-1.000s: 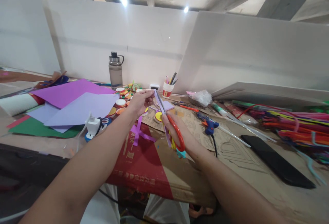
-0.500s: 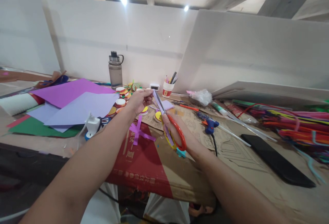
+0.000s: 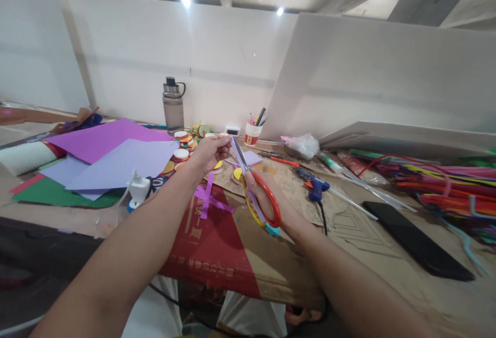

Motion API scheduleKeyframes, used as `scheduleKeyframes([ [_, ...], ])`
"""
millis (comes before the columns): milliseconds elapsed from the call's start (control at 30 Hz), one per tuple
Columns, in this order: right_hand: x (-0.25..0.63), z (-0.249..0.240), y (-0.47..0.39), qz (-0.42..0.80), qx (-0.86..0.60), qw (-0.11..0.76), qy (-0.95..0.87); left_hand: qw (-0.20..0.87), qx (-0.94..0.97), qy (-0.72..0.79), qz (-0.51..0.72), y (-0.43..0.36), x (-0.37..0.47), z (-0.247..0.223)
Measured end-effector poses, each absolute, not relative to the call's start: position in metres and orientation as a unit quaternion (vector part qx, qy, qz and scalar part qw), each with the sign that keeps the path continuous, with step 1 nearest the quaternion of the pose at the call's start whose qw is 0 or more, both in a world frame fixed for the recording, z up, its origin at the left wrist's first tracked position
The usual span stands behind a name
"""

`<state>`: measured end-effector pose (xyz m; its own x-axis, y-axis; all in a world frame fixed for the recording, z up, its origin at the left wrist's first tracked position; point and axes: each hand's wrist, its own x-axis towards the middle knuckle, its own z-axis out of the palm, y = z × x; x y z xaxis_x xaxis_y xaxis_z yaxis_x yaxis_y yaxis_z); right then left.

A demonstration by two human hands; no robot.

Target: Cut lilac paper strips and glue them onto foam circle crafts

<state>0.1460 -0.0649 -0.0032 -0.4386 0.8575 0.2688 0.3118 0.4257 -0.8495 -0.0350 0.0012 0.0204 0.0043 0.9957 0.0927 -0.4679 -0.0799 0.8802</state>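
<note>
My left hand pinches the upper end of a narrow lavender paper strip. Fingers of my right hand are wrapped round the handles of scissors with red and yellow grips. The blades point up toward my left fingertips and lie along the strip, which runs down past my right hand. Purple strips lie crossed on the red part of the cardboard below. Behind the scissors is a small lavender sheet.
Purple and lavender sheets lie left, near a white plug. A bottle and pen cup stand behind. On the right are a glue gun, a black slab and coloured pipe cleaners.
The view has shifted very slightly. Both hands, the strip and the scissors hold nearly the same positions.
</note>
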Motion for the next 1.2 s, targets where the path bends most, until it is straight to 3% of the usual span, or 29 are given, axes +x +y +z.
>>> scheduleKeyframes([
  [267, 0.1474, -0.0073, -0.0602, 0.322, -0.384, 0.369, -0.783, 0.590, 0.390, 0.339, 0.620, 0.0019, -0.0355, 0.0197],
  [1200, 0.1477, -0.0059, -0.0621, 0.326, -0.382, 0.377, -0.778, 0.601, 0.383, 0.346, 0.611, 0.0025, -0.0340, 0.0174],
])
